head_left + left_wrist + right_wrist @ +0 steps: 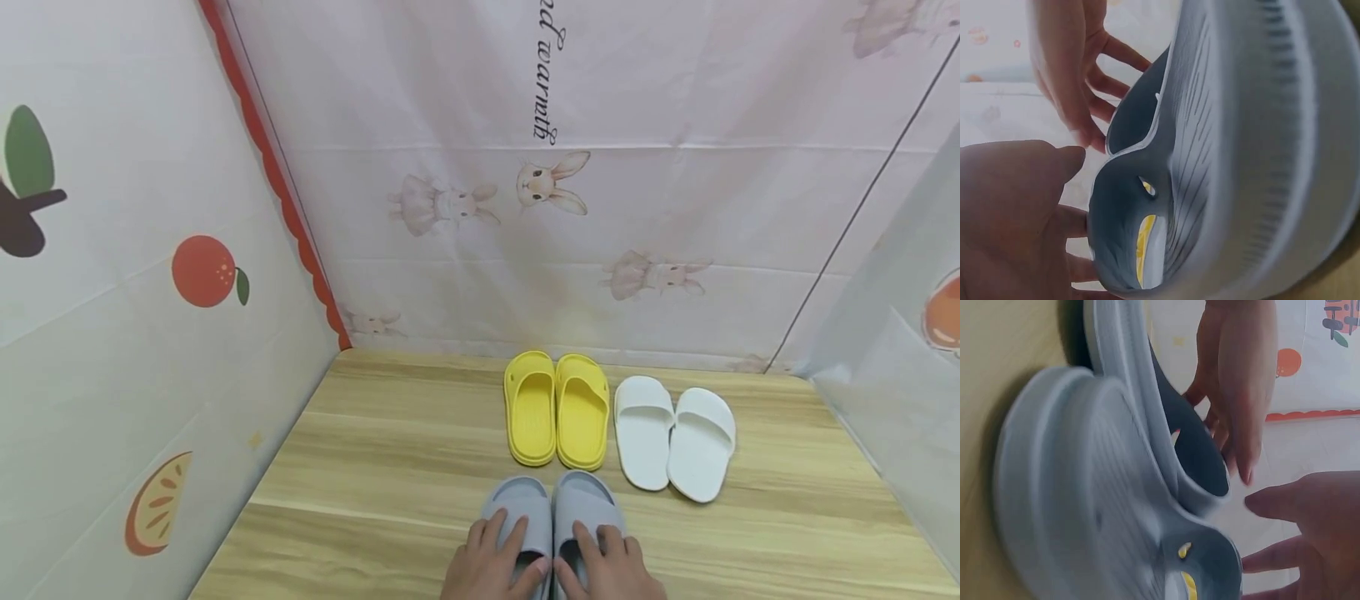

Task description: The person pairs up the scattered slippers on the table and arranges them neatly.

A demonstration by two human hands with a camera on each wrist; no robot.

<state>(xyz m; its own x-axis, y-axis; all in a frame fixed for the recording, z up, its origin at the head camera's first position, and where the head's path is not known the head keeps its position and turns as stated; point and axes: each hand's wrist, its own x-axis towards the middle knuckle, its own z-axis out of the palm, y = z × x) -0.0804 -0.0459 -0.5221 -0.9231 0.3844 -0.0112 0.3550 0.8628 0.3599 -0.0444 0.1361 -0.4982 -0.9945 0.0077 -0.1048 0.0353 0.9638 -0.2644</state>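
A pair of grey slippers lies side by side at the front of the wood-grain floor. My left hand (pixel 487 567) rests with its fingers spread on the strap of the left grey slipper (pixel 525 497). On the strap of the right grey slipper (pixel 587 502), my right hand (pixel 611 571) lies the same way. Both thumbs point inward, towards the gap between the slippers. In the left wrist view, fingertips meet the outside of a grey strap (pixel 1119 231), and the ribbed footbed (pixel 1188 150) shows. The slippers' heels are cut off in the head view.
Just beyond stands a pair of yellow slippers (pixel 531 417), toes towards the back wall. White slippers (pixel 645 442) lie to their right, the right one slightly angled. A rabbit-print sheet (pixel 450 292) hangs behind, and a fruit-print sheet (pixel 112 375) borders the floor (pixel 360 475) on the left.
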